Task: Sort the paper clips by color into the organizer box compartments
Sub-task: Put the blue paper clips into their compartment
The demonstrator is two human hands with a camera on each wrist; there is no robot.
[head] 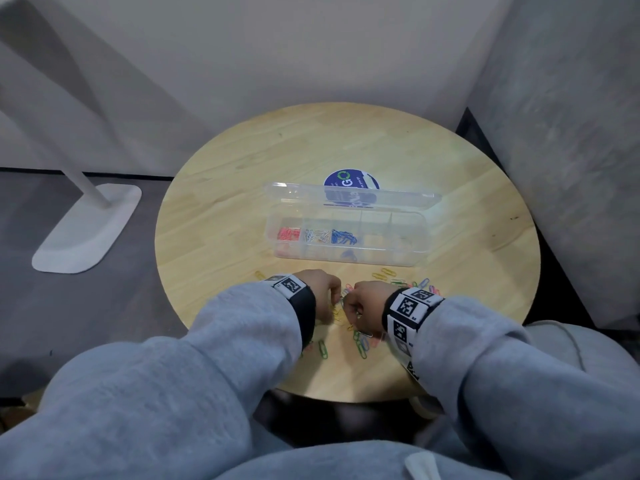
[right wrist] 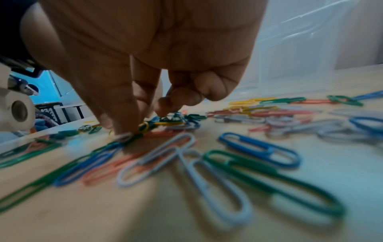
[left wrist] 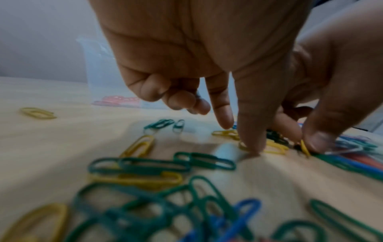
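Observation:
A clear organizer box (head: 346, 260) stands open at mid-table, holding red clips (head: 289, 233), white clips (head: 317, 235) and blue clips (head: 343, 237) in its three left compartments; the right ones look bare. Loose mixed-colour paper clips (head: 362, 341) lie scattered near the front edge. Both hands meet over this pile. My left hand (left wrist: 238, 135) presses its thumb tip on a yellow clip (left wrist: 273, 148), the index finger points down just above the table, and the other fingers are curled. My right hand (right wrist: 134, 126) pinches a yellow clip (right wrist: 143, 126) caught in a small tangle.
More loose clips (head: 415, 284) spread to the right of the hands. A round blue label (head: 351, 180) lies behind the box's raised lid (head: 346, 195). Grey walls close in behind and to the right of the round table (head: 242, 188). A white stand base (head: 90, 230) sits on the floor at left.

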